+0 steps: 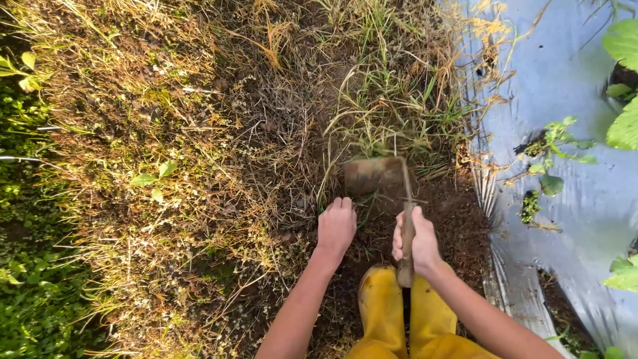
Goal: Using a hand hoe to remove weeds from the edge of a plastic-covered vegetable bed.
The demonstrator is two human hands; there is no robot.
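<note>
On a weedy strip of ground beside a silver plastic sheet [565, 86]: right hand [415, 239] closed around the wooden handle of a short hoe [382, 176], blade blurred and down at the edge of a grass clump [379, 113]. Left hand [335, 226] curled loosely, knuckles up, holding nothing visible, resting on or just above the dark soil [458, 226] to the left of the blade; contact hard to tell. Yellow boots [399, 312] just below both hands. Judged by the ground: a small patch cleared down to bare earth around the blade and boots, roughly from the hands to the sheet's edge. Left to do: the clump ahead, plus the wide spread of dry straw and weeds [159, 179] to the left. Green leafy plants [621, 80] poking through holes in the sheet, untouched. Early in the work, by the look of it.
</note>
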